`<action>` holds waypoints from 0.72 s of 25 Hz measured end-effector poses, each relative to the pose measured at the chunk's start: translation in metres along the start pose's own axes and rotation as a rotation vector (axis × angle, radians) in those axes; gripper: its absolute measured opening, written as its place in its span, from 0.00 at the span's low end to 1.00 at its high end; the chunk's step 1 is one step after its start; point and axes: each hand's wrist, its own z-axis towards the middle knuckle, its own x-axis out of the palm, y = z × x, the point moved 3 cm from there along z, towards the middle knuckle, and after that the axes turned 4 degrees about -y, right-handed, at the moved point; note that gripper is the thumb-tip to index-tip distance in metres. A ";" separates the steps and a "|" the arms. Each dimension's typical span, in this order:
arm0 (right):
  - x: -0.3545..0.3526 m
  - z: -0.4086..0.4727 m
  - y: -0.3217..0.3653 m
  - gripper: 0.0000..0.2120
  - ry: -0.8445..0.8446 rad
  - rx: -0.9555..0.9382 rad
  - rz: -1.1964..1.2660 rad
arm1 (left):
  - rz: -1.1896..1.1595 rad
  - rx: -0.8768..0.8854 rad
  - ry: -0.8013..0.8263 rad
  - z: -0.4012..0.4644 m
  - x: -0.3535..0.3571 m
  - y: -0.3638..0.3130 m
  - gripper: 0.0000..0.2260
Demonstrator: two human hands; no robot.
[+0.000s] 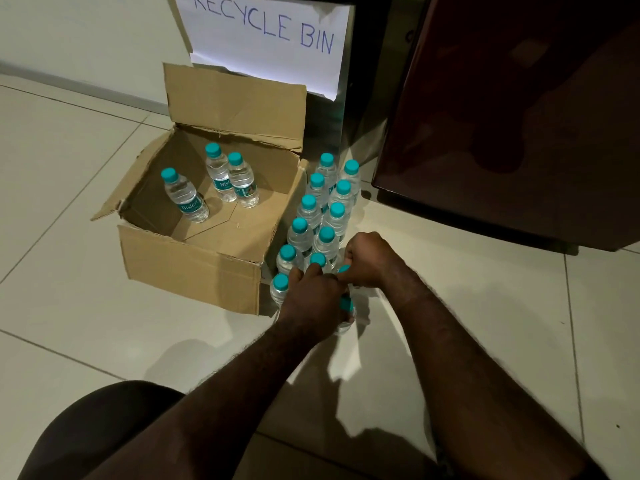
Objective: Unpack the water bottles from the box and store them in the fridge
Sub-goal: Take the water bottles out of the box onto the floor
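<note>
Floor tiles stay bare around both hands, left hand and right hand each gripping bottles.

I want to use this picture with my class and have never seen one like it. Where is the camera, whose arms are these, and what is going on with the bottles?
The camera sits on a person's head, looking down at their own arms. On the tiled floor stands an open cardboard box with three water bottles left inside. More bottles stand in rows beside it. The left hand and right hand each grip a bottle at the rows' near end. The dark red fridge is shut. A sign reads RECYCLE BIN.
</note>
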 end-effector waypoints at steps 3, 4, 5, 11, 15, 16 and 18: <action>-0.004 0.002 0.001 0.19 0.048 0.004 0.042 | -0.057 -0.008 0.011 0.000 0.000 0.003 0.18; -0.007 0.002 0.002 0.19 0.064 0.009 0.044 | -0.064 -0.003 0.019 0.000 0.000 0.004 0.18; -0.010 0.003 0.001 0.19 0.074 0.013 0.046 | -0.072 0.005 0.030 0.000 -0.001 0.005 0.18; -0.065 0.012 0.018 0.19 -0.210 -0.042 0.101 | -0.217 -0.045 -0.127 0.002 -0.024 0.029 0.19; -0.087 0.020 0.056 0.15 -0.367 -0.223 0.192 | -0.276 -0.232 -0.295 0.008 -0.048 0.076 0.14; -0.086 0.023 0.066 0.14 -0.373 -0.258 0.170 | -0.297 -0.270 -0.310 0.010 -0.053 0.090 0.13; -0.077 0.031 0.086 0.12 -0.367 -0.310 0.090 | -0.339 -0.333 -0.344 0.016 -0.061 0.118 0.12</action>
